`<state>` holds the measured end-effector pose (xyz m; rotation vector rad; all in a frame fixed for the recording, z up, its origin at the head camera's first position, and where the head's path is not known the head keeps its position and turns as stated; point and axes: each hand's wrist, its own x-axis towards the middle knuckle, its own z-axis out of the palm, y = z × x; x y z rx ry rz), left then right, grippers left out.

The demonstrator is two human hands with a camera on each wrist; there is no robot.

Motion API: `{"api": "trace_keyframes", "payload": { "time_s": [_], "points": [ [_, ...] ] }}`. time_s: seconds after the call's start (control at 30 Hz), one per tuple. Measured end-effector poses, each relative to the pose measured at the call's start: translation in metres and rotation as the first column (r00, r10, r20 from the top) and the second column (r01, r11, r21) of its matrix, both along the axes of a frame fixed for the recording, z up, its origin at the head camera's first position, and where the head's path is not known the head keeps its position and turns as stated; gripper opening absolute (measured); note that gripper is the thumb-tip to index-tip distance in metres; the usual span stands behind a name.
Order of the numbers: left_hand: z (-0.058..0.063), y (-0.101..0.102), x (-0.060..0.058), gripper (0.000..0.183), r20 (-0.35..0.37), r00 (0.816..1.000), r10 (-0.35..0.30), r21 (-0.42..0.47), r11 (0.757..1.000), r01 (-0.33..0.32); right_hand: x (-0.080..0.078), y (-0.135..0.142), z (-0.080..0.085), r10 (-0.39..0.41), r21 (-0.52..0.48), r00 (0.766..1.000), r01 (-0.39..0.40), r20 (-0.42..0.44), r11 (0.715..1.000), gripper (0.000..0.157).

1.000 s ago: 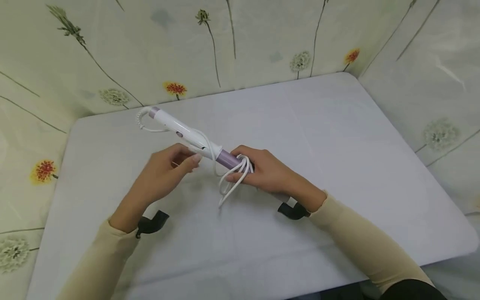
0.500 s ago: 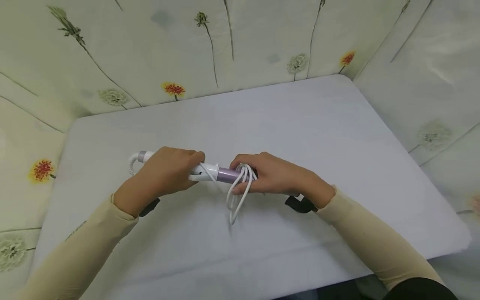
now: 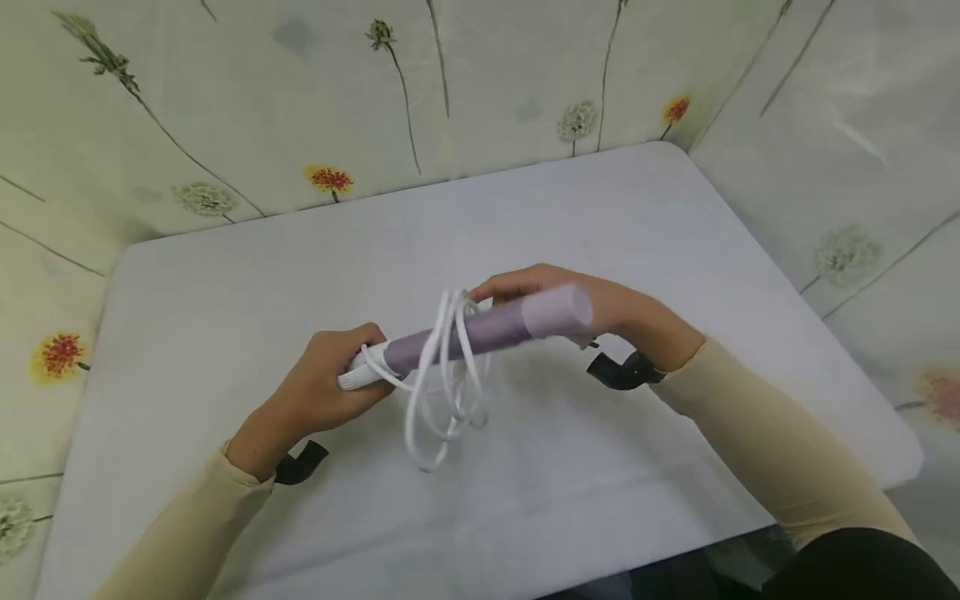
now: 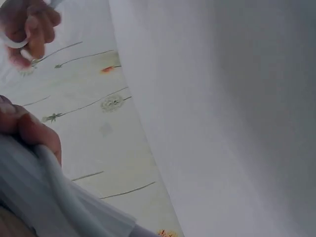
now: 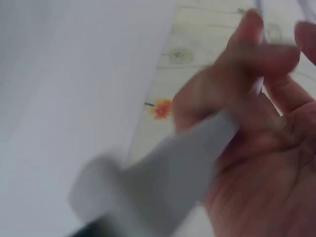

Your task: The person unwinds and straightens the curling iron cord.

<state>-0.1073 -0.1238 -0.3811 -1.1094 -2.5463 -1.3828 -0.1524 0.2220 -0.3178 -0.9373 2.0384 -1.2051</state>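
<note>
My left hand (image 3: 318, 379) grips the white handle of a curling iron (image 3: 498, 327) in the head view. Its purple barrel and paler lilac tip slant up to the right, above the table. Loops of white cord (image 3: 411, 417) are wound round the barrel and dangle below it. Behind the barrel is my right hand (image 3: 600, 302), fingertips right by the top of the cord loops. The right wrist view shows this right hand (image 5: 256, 123) with loosely bent, spread fingers. In the left wrist view, fingers (image 4: 42, 136) of the left hand curl over the ribbed white handle (image 4: 74, 197).
A white-covered table (image 3: 562, 467) lies beneath the hands. Flower-printed sheeting (image 3: 487, 75) rises along its back and sides. Each wrist carries a black camera mount (image 3: 622, 369). A blurred grey shape (image 5: 168, 173) fills the lower part of the right wrist view.
The curling iron has swung round, its barrel end now pointing up and right towards the camera. My left hand took hold of its handle; my right hand has let go of the barrel.
</note>
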Motion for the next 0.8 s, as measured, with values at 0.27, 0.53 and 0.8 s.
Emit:
{"api": "trace_keyframes", "payload": {
  "time_s": [0.27, 0.53, 0.8],
  "points": [
    [0.016, -0.016, -0.016, 0.019, -0.025, 0.941, 0.337, 0.128, 0.935, -0.332, 0.049, -0.01, -0.02, 0.038, 0.152, 0.949, 0.011, -0.312, 0.988, 0.018],
    [0.002, -0.038, -0.02, 0.025, -0.021, 0.896, 0.444, -0.17, 0.882, -0.44, 0.074, -0.002, 0.026, -0.261, -0.249, 0.826, 0.151, -0.499, 0.957, 0.027],
    [-0.004, -0.051, 0.002, 0.029, 0.108, 0.969, 0.224, -0.193, 0.96, -0.201, 0.022, 0.016, 0.027, -0.638, -0.164, 0.588, 0.658, -0.497, 0.735, 0.029]
  ]
}}
